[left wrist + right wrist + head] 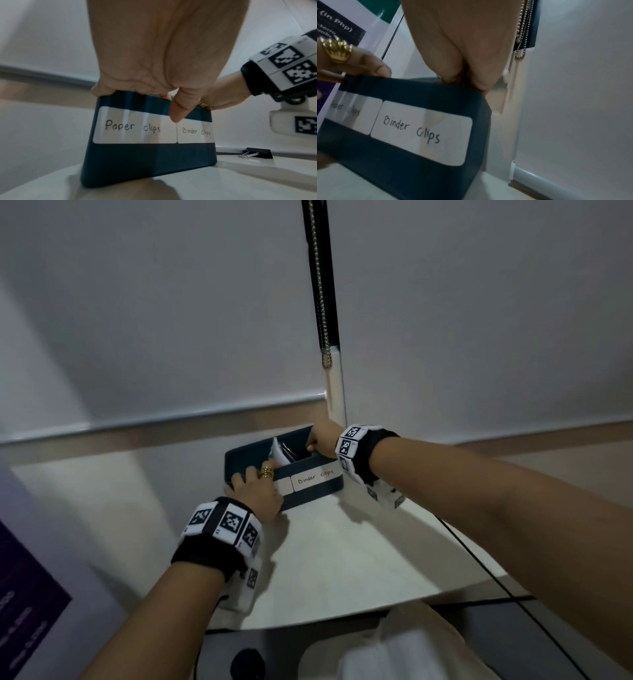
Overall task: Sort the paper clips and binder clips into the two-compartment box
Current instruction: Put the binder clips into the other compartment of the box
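Observation:
A dark teal two-compartment box [315, 496] stands at the far side of the white table [342, 559]. Its front carries labels reading "Paper clips" [133, 127] and "Binder clips" [412, 129]. My left hand [255, 486] grips the front rim of the box [145, 162] on the paper-clip side, fingers curled inside and thumb on the front. My right hand [322, 440] grips the rim at the far right corner of the box [402, 169]. A white divider [279, 451] and some metal pieces show inside. One black binder clip [259, 153] lies on the table to the right of the box.
A lowered roller blind with a bead chain [317, 285] hangs just behind the box, above a window ledge [137, 436]. A black cable [479, 563] runs across the table's right side. A dark poster [27, 594] stands at the left. The table's curved front edge is near me.

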Tool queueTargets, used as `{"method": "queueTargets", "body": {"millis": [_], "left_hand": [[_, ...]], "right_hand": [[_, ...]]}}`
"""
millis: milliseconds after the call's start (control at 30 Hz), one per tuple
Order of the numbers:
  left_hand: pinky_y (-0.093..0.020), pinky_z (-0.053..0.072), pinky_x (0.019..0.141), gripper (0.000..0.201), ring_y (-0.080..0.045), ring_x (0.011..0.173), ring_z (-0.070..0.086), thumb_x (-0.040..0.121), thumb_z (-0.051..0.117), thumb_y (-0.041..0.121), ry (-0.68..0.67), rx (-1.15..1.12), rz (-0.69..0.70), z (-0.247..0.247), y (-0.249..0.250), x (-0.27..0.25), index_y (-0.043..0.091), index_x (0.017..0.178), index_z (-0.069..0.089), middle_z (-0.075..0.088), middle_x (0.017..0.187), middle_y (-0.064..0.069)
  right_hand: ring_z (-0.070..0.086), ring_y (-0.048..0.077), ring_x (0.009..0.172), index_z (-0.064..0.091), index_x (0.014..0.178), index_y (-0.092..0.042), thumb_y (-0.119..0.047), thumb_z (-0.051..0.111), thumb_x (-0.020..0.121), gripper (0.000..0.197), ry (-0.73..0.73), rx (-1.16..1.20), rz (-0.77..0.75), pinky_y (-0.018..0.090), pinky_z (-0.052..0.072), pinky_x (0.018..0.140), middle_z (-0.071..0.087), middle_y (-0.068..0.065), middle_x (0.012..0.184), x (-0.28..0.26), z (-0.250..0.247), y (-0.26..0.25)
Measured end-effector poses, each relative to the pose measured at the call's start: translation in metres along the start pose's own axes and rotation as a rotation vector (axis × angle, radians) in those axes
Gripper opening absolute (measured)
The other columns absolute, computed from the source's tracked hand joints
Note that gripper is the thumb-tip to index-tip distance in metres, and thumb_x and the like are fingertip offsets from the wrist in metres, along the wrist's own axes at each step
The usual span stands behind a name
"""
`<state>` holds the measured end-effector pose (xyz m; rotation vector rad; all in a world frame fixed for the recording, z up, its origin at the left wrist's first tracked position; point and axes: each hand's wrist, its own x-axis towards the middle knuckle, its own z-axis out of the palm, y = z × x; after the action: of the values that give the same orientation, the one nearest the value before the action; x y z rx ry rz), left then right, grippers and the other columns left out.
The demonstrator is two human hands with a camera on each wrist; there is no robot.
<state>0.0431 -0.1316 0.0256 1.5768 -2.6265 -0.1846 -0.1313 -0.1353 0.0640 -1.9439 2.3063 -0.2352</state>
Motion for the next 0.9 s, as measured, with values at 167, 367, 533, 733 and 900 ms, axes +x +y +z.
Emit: {"method": "queueTargets", "body": {"millis": [167,367,533,733,900], "left_hand": [[-0.052,0.011,0.114,0.048,-0.030,0.130,0.036,0.094,0.041,0.024,-0.027,-0.004,0.078,-0.010,-0.012,0.005,0.032,0.139,0.024,0.042,0.140,-0.004],[-0.031,0.044,0.096,0.034,-0.020,0.108,0.055,0.096,0.043,0.018,-0.150,-0.094,0.162,-0.026,-0.024,0.014,0.019,0.130,0.040,0.057,0.124,-0.006],[-0.043,0.043,0.100,0.033,-0.028,0.111,0.052,0.094,0.042,0.011,-0.041,-0.073,0.169,-0.012,-0.024,0.017,0.023,0.125,0.042,0.057,0.121,-0.008],[-0.045,0.044,0.100,0.028,-0.026,0.110,0.052,0.094,0.043,0.011,-0.008,-0.076,0.190,-0.006,-0.027,0.020,0.025,0.119,0.044,0.060,0.119,-0.005],[-0.046,0.041,0.101,0.033,-0.029,0.113,0.048,0.093,0.043,0.010,0.004,-0.027,0.190,-0.006,-0.022,0.018,0.025,0.123,0.042,0.056,0.124,-0.005]], "right_hand": [[0.057,0.025,0.116,0.061,0.119,-0.003,-0.012,0.043,0.098,0.029,0.178,0.169,-0.029,0.032,0.041,0.102,0.062,0.013,0.125,-0.012,-0.014,0.019],[0.068,0.028,0.092,0.070,0.077,-0.007,-0.024,0.063,0.070,0.019,0.043,-0.112,0.358,0.034,0.053,0.083,0.066,0.011,0.076,0.013,-0.011,0.134],[0.064,0.024,0.100,0.064,0.105,-0.017,-0.020,0.070,0.076,0.029,-0.274,-0.181,0.457,0.028,0.050,0.081,0.064,0.007,0.103,-0.040,0.007,0.141],[0.067,0.022,0.079,0.060,0.097,-0.025,-0.040,0.073,0.065,0.038,-0.207,-0.420,0.429,0.034,0.057,0.076,0.067,-0.004,0.092,0.015,0.055,0.223],[0.059,0.028,0.114,0.061,0.110,-0.002,-0.016,0.057,0.089,0.026,-0.146,-0.201,0.326,0.033,0.047,0.092,0.060,0.016,0.124,-0.069,0.008,0.115]]}}
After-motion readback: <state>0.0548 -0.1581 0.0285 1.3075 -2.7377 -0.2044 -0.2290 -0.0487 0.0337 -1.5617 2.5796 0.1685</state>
